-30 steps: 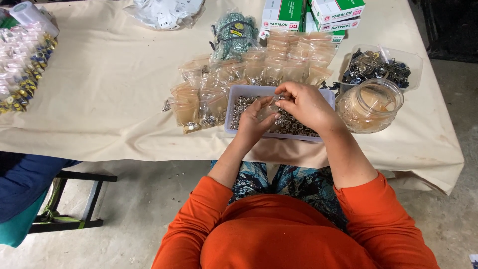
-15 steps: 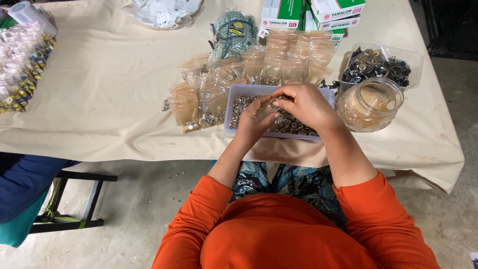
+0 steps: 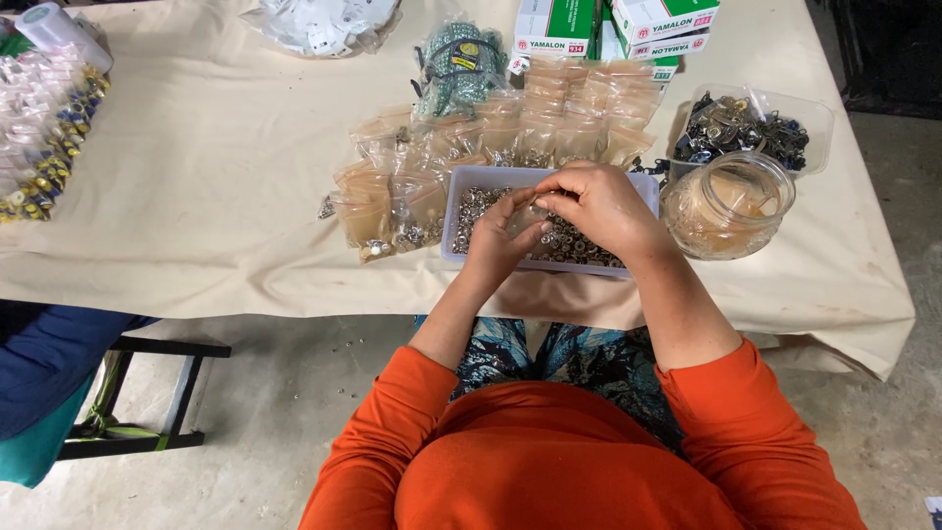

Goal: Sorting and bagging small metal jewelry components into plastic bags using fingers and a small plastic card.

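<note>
Hands have hardly moved since a second ago: left hand (image 3: 505,240) and right hand (image 3: 599,201) stay over the tray (image 3: 461,186) of small metal pieces (image 3: 579,250), fingers pinched together on something too small to tell. Beyond the tray lie small plastic bags (image 3: 549,108); right of it, a glass jar (image 3: 726,206) on the tabletop (image 3: 196,177).

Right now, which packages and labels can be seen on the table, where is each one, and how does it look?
Boxes: far edge, right of centre; green and white cardboard, red labels.
Small bags: behind the tray under the hands; clear plastic, in rows.
Knotted bag: left of the boxes; clear, greenish contents.
Roll: far left corner; white, teal top.
</note>
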